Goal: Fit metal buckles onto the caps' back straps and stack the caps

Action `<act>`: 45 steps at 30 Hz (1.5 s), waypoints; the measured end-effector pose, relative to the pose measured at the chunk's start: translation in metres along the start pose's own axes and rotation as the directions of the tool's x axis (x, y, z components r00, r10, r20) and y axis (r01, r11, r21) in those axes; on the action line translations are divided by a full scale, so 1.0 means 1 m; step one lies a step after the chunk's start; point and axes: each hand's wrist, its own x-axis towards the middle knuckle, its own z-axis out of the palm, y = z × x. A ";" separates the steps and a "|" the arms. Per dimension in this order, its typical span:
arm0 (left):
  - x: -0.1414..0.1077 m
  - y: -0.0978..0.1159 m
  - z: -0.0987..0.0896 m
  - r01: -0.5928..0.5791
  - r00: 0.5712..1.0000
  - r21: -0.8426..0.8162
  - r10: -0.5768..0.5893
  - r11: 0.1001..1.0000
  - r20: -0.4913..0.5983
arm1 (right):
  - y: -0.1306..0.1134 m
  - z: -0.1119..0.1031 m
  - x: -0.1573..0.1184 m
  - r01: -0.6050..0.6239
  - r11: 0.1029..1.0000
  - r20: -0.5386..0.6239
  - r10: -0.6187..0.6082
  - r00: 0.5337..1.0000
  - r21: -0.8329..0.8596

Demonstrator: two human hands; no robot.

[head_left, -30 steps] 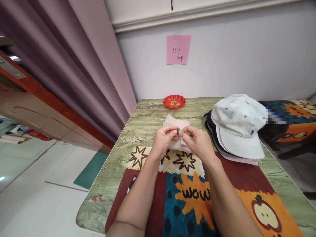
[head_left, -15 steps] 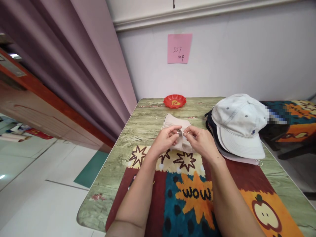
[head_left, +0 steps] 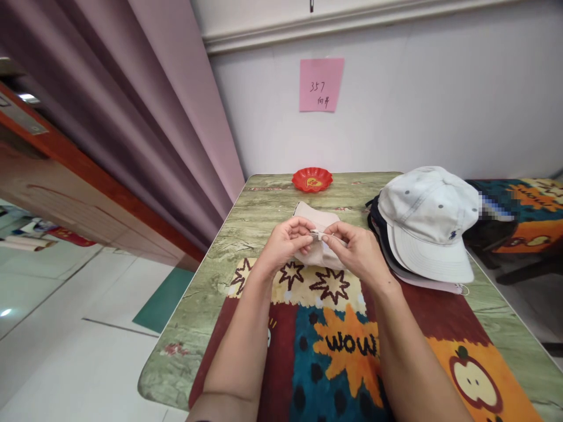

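Note:
A pale beige cap (head_left: 317, 218) lies on the table under my hands, its brim toward the wall. My left hand (head_left: 291, 239) is closed in a pinch at the cap's back strap (head_left: 319, 235), where a small metallic buckle seems to sit by the fingertips. From the other side, my right hand (head_left: 354, 245) pinches the same narrow strap between thumb and forefinger. The fingertips of both hands are close together, and the strap's exact threading is too small to make out.
Stacked caps, a white one (head_left: 428, 220) on top, stand right of my right hand. A red scalloped dish (head_left: 312, 180) sits near the wall. A patterned mat (head_left: 308, 346) covers part of the wood-look table (head_left: 171, 357). A curtain (head_left: 185, 117) hangs at left.
My left hand has shifted slightly left, drawing a little apart from the right. More of the strap shows between the fingertips, and the cap stays in place.

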 end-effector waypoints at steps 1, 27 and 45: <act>0.000 0.001 0.000 -0.004 1.000 -0.009 0.003 1.000 -0.009 | -0.001 0.000 0.000 0.007 1.000 -0.004 -0.006 1.000 0.007; 0.004 -0.003 0.012 -0.060 0.988 -0.095 0.045 0.994 -0.151 | -0.007 0.005 -0.001 0.020 0.999 -0.024 -0.019 1.000 0.034; 0.002 0.001 0.026 -0.019 0.983 -0.143 -0.007 0.990 -0.182 | -0.012 0.013 -0.002 -0.099 0.993 -0.114 0.106 0.988 0.063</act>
